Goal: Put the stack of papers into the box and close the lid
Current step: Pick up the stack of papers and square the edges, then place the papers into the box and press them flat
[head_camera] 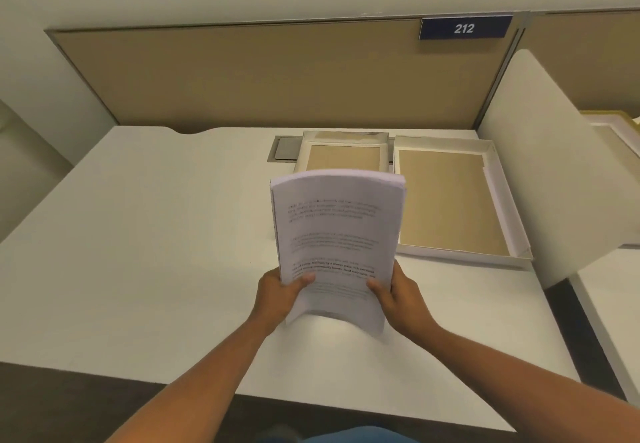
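Head view: both forearms extend forward over the near edge of the white desk [138, 234], with the left hand [280, 295] and the right hand [398, 295] each closed on a lower side edge of the stack of papers [337, 234], thumbs on the printed top sheet and remaining fingers hidden underneath. The stack is held tilted above the desk, its far edge raised and its near edge bowed upward between the hands. Beyond it two open trays lie side by side: the box [446, 200] to the right and the lid [343, 155], partly hidden by the stack, below a partition sign [464, 28] reading 212.
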Demonstrator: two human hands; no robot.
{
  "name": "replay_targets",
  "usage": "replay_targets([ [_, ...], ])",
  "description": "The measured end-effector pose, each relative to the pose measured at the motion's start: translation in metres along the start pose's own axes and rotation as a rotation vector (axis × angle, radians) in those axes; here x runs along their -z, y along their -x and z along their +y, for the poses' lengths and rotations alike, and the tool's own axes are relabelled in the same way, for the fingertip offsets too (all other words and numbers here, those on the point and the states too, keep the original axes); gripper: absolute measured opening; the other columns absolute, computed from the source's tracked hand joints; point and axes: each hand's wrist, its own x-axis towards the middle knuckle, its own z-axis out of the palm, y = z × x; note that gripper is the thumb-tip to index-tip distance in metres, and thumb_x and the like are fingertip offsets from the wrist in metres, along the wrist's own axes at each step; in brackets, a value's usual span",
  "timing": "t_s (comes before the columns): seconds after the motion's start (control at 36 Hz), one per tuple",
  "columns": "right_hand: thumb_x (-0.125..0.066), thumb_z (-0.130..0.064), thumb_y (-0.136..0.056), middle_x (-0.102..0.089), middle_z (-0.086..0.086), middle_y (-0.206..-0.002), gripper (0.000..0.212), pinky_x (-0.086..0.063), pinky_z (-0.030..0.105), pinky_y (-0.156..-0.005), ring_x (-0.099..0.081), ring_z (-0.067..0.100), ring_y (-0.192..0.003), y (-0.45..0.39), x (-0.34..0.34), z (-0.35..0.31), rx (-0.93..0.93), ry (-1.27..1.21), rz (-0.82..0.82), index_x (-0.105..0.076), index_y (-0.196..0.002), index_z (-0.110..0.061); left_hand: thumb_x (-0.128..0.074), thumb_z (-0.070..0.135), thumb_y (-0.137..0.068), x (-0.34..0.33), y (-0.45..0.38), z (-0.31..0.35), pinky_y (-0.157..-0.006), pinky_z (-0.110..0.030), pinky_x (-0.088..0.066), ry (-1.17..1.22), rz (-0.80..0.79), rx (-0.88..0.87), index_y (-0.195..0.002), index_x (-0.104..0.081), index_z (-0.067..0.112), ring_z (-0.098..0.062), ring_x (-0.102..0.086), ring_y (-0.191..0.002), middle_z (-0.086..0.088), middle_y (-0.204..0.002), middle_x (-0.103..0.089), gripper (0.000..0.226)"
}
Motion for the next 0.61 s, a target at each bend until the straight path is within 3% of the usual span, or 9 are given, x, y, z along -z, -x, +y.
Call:
replay_targets([
  [0.08,-0.056,-0.036,-0.096,-0.062,-0.015,-0.114,0.044,-0.048,0.001,-0.067,-0.064,0.002,-0.093,-0.015,0.009,-0.011,-0.008,-0.026,0.011,-0.044,-0.136,-0.022,-0.084,0.035,-0.076,0.004,-0.016,0.014,-0.067,-0.018,-0.059,-0.082,-0.044,-0.009,-0.09,-0.073,0.037,-0.001,-0.075,-0.079,0.019,-0.087,-0.077,0.018],
  [0.19,-0.059,-0.035,-0.095,-0.065,-0.006,-0.125,0.046,-0.058,0.033,-0.087,-0.065,0.014,-0.107,-0.041,0.014,-0.02,-0.054,-0.05,0.031,-0.047,-0.137,-0.021,-0.083,0.038,-0.076,0.012,-0.044,0.031,-0.069,-0.02,-0.059,-0.139,-0.124,0.008,-0.097,-0.071,0.035,-0.003,-0.073,-0.083,0.018,-0.091,-0.075,0.024],
  [0.25,-0.059,-0.033,-0.095,-0.064,-0.005,-0.127,0.044,-0.056,0.038,-0.091,-0.065,0.015,-0.11,-0.052,0.015,-0.024,-0.104,-0.083,0.023,-0.048,-0.137,-0.023,-0.083,0.036,-0.077,0.016,-0.06,0.041,-0.07,-0.02,-0.058,-0.151,-0.18,0.023,-0.1,-0.07,0.032,-0.004,-0.072,-0.085,0.014,-0.093,-0.074,0.027],
  [0.42,-0.061,-0.035,-0.094,-0.067,-0.009,-0.121,0.038,-0.055,0.018,-0.073,-0.067,0.005,-0.101,-0.088,0.012,-0.037,-0.222,-0.163,0.075,-0.053,-0.13,-0.028,-0.084,0.03,-0.078,0.027,-0.108,0.068,-0.07,-0.02,-0.058,-0.159,-0.337,0.087,-0.113,-0.072,0.02,-0.009,-0.074,-0.088,0.005,-0.103,-0.076,0.038],
  [0.53,-0.061,-0.037,-0.093,-0.068,-0.008,-0.117,0.034,-0.054,0.019,-0.068,-0.068,0.007,-0.095,-0.108,0.009,-0.045,-0.307,-0.169,0.152,-0.057,-0.125,-0.024,-0.085,0.025,-0.077,0.029,-0.136,0.078,-0.072,-0.024,-0.06,-0.126,-0.405,0.139,-0.115,-0.073,0.016,-0.011,-0.076,-0.088,0.004,-0.103,-0.078,0.041],
  [0.61,-0.059,-0.035,-0.095,-0.069,-0.004,-0.117,0.034,-0.053,0.021,-0.066,-0.069,0.011,-0.095,-0.123,0.009,-0.05,-0.342,-0.15,0.178,-0.058,-0.124,-0.019,-0.086,0.023,-0.075,0.029,-0.157,0.082,-0.088,-0.039,-0.059,-0.112,-0.424,0.197,-0.106,-0.075,0.018,-0.022,-0.076,-0.095,-0.002,-0.106,-0.079,0.033],
])
